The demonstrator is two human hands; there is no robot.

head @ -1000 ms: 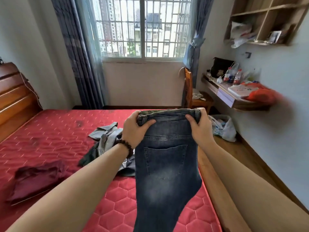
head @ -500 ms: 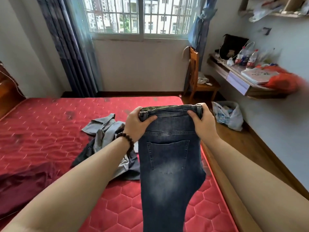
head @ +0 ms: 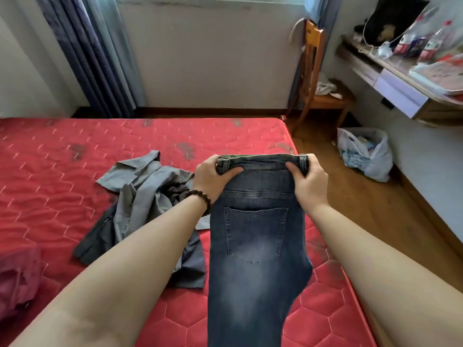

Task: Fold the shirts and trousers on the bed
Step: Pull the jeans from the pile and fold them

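Over the red mattress [head: 75,159], near its right edge, the left hand [head: 210,176] and right hand [head: 309,181] each pinch a waistband corner of the jeans [head: 253,259], which look heavy, limp denim best held there.

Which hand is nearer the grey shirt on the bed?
Left. The left hand grips the jeans waistband right beside the grey shirt. The right hand grips the waistband's other end, on the side away from the shirt.
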